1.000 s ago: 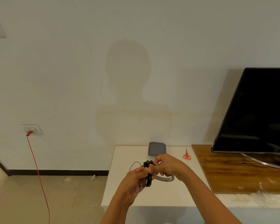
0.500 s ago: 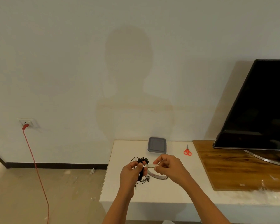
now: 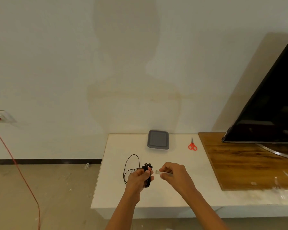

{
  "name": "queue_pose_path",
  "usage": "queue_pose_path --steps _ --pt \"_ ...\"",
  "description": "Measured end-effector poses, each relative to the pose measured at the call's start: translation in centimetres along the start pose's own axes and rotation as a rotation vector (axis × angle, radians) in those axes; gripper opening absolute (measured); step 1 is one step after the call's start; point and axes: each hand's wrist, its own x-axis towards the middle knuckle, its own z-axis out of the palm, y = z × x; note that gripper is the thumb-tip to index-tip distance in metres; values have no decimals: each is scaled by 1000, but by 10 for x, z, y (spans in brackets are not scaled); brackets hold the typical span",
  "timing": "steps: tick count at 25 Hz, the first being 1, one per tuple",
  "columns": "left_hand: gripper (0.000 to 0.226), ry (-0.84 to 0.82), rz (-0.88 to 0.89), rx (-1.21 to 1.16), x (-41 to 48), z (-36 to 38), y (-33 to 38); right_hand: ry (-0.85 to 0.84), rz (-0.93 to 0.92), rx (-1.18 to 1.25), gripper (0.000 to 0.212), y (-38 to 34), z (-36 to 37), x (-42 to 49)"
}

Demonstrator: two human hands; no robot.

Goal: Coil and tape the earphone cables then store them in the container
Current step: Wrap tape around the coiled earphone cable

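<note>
My left hand (image 3: 140, 177) grips a bundle of black earphone cable (image 3: 147, 168) above the white table (image 3: 116, 193); a loose loop of the cable (image 3: 131, 163) hangs out to the left. Just right of it, my right hand (image 3: 174, 173) pinches a short strip of clear tape (image 3: 157, 172) whose free end points at the bundle. A small gap separates the tape end from the cable. The grey container (image 3: 158, 139), with its lid on, sits at the back of the table against the wall.
Red-handled scissors (image 3: 192, 145) lie to the right of the container. A wooden board (image 3: 239, 165) carries a black TV (image 3: 269, 103) on the right. A red cord (image 3: 15, 161) runs from a wall socket (image 3: 0, 116) down to the floor on the left.
The camera view has tilted down and closed in. My hands have drawn apart: the right one now holds a tape strip off to the right of the bundle. The tape roll is no longer visible.
</note>
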Motion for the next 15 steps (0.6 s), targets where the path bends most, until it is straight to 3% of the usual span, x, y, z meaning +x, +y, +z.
queue_pose_path --steps 6,15 --pt "18 98 28 -117 38 19 -19 9 57 -18 7 28 14 34" --pt "22 237 28 -56 85 39 -40 83 75 -260 19 67 37 69"
